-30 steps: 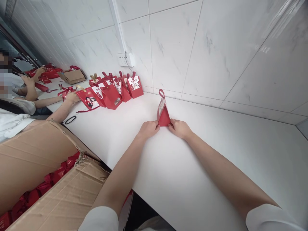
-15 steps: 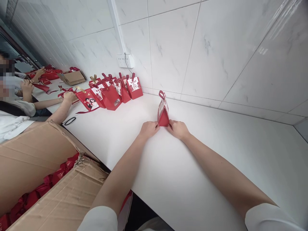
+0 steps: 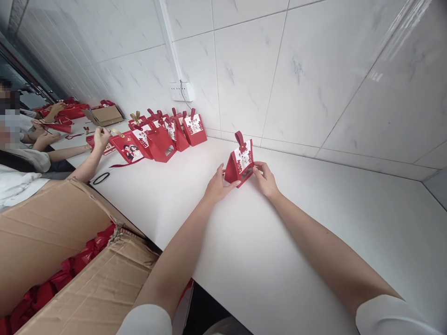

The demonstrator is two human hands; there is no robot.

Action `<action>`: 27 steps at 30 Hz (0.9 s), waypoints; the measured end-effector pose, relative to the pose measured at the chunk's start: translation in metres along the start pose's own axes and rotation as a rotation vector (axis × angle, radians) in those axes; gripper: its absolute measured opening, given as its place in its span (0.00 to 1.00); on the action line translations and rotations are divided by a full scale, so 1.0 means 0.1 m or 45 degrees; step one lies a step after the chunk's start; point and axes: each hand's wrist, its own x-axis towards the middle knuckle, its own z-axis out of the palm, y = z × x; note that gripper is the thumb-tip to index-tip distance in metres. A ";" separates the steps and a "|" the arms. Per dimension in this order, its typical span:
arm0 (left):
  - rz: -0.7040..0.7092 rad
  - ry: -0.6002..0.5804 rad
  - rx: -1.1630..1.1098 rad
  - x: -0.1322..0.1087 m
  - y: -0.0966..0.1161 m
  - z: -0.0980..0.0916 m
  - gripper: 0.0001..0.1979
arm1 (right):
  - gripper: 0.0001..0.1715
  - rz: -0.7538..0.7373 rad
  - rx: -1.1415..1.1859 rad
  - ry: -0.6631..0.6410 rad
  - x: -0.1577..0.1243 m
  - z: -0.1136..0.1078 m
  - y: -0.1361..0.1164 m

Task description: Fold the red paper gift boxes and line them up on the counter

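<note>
A red gift box (image 3: 243, 160) with a ribbon loop on top stands upright on the white table (image 3: 279, 260). Its white printed panel and small clear window face me at an angle. My left hand (image 3: 217, 186) grips the lower left side, thumb along the front bottom edge and fingers round behind. On the right side, my right hand (image 3: 266, 179) pinches the box's edge near the window. Both hands hold it between them.
Several finished-looking red gift boxes (image 3: 162, 144) stand in a cluster at the left by the wall. Black scissors handles (image 3: 101, 178) lie at the table edge. A large cardboard carton (image 3: 104, 279) with red items stands lower left. Co-workers' hands (image 3: 101, 136) work beyond it.
The gift box has been turned so its printed panel faces me instead of its plain red side. My hands have shifted their hold around it. A co-worker's hand has lifted.
</note>
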 end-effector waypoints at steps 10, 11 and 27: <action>-0.054 0.118 -0.382 0.13 -0.11 -0.04 0.28 | 0.20 0.078 -0.003 -0.030 -0.03 0.04 -0.01; -0.065 0.116 -0.395 0.13 -0.12 -0.04 0.28 | 0.20 0.070 0.004 -0.050 -0.03 0.04 -0.03; 0.074 0.685 -0.715 0.05 0.11 -0.03 0.34 | 0.31 -0.688 -0.106 -0.114 -0.35 0.21 -0.50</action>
